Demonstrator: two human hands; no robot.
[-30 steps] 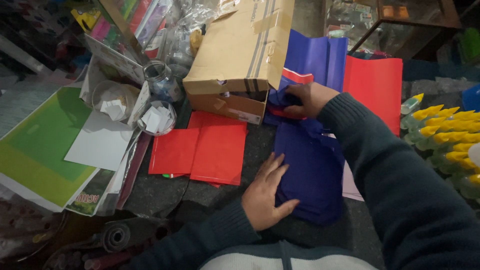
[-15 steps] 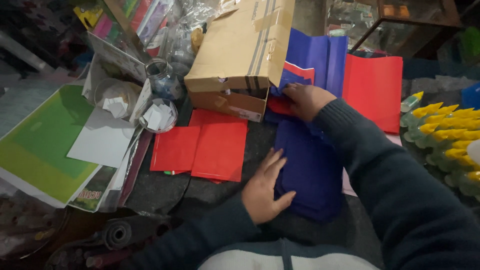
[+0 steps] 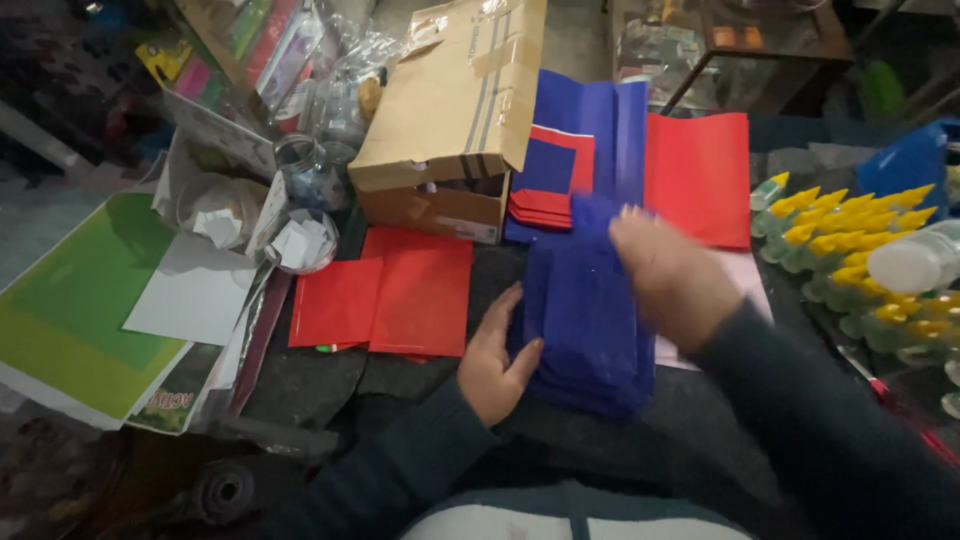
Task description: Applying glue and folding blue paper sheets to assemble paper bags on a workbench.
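Observation:
A stack of blue folded paper sheets (image 3: 585, 320) lies on the dark work surface in front of me. My left hand (image 3: 495, 360) rests against the stack's left edge, fingers spread along it. My right hand (image 3: 670, 275), blurred by motion, is above the stack's upper right part with a blue sheet at its fingers; whether it grips the sheet is unclear. Behind the stack lie more blue sheets (image 3: 590, 125) and small folded red pieces (image 3: 545, 205). Red sheets (image 3: 390, 295) lie to the left, and a larger red sheet (image 3: 700, 175) to the right.
A brown cardboard box (image 3: 450, 120) stands at the back centre. Green and white sheets (image 3: 90, 300) lie at the left, beside glass jars (image 3: 300, 175) holding paper scraps. Yellow-tipped bottles (image 3: 840, 245) crowd the right edge, with a plastic bottle (image 3: 915, 260).
My right hand has come back from the red pieces by the box toward me and now hovers over the blue stack. My left hand shifted slightly along the stack's left edge.

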